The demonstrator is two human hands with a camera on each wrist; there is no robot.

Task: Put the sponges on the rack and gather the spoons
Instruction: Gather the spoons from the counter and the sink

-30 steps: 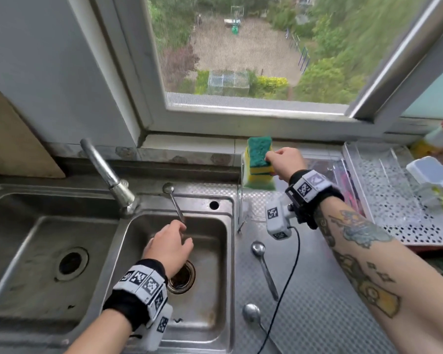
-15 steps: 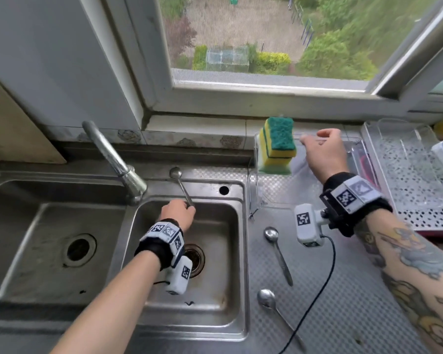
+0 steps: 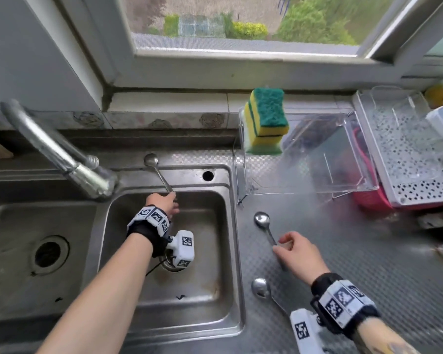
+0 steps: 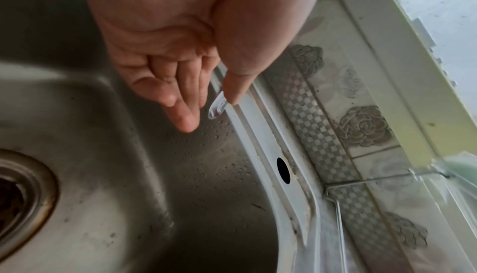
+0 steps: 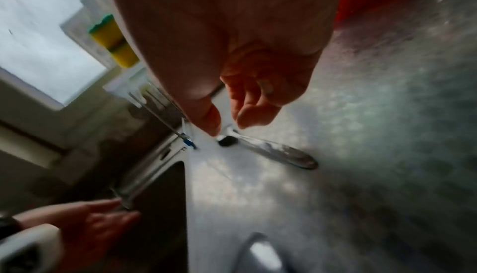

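Two yellow-and-green sponges [image 3: 266, 118] [image 5: 113, 41] are stacked on the left end of the clear rack [image 3: 325, 154]. One spoon [image 3: 151, 159] lies on the sink's back rim. My left hand [image 3: 168, 203] pinches its handle tip [image 4: 217, 108] between thumb and forefinger. A second spoon [image 3: 262, 220] [image 5: 289, 155] lies on the counter. My right hand [image 3: 289, 247] hovers at its handle, thumb and forefinger curled down on either side with a small gap. A third spoon [image 3: 260, 288] lies nearer me, untouched.
The faucet [image 3: 56, 152] slants over the double steel sink [image 3: 230, 251]. A white perforated tray [image 3: 407, 154] sits on a pink basket [image 3: 368, 200] at the right, with bottles behind. The window sill runs along the back.
My right hand let go of the top sponge on the rack and swung down to the counter spoon's handle. My left hand reached up to the rim spoon's handle.
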